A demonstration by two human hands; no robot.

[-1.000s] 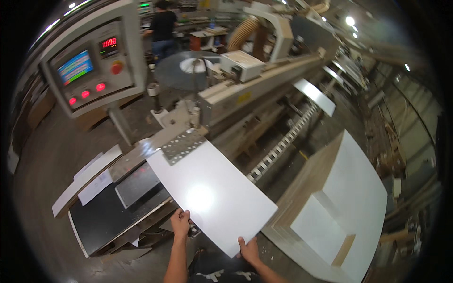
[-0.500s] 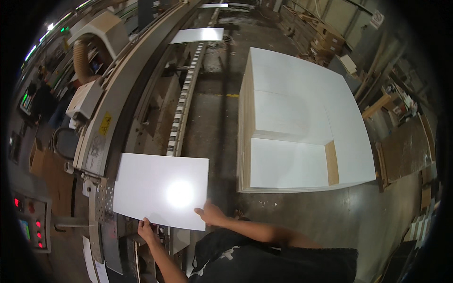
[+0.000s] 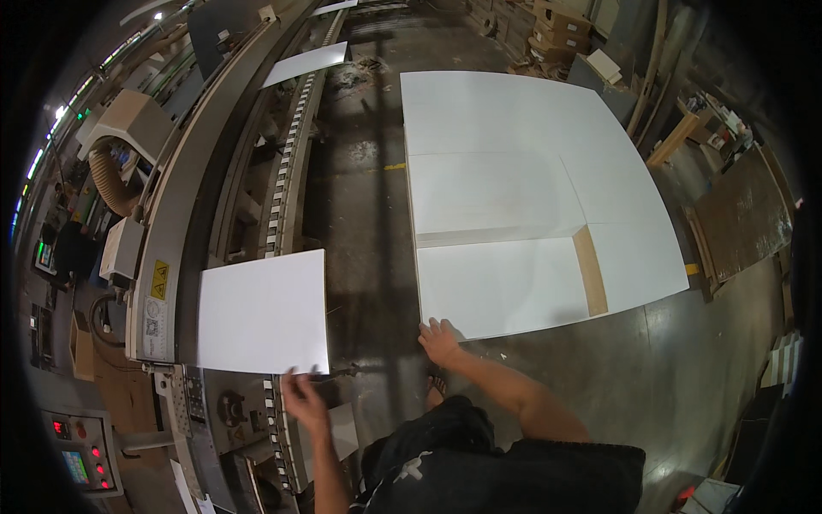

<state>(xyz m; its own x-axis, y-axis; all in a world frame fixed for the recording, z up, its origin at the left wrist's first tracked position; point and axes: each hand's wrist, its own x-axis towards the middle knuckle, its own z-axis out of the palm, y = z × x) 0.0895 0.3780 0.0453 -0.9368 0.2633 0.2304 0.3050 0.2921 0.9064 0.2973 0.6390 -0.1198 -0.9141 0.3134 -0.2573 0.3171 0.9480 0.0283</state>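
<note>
A white rectangular panel (image 3: 264, 313) lies on the feed side of a long machine at the left. My left hand (image 3: 306, 403) is by that panel's near right corner, fingers apart and slightly blurred; no grip on the panel shows. To the right stands a large stack of white panels (image 3: 505, 193) with a lower section at its near left. My right hand (image 3: 440, 343) reaches to this section's near left corner. Its fingers are apart, with their tips at the edge of the top white panel (image 3: 505, 287); they do not visibly wrap round it.
A toothed conveyor track (image 3: 281, 193) runs away along the machine (image 3: 167, 248), carrying another white panel (image 3: 306, 64) farther off. A control box (image 3: 86, 454) with red lights stands at the lower left. Brown cartons (image 3: 561, 30) and boards are at the far right.
My right hand has left the panel on the machine and moved right to the stack. That panel sits farther along the machine. My left hand has come to its near right corner.
</note>
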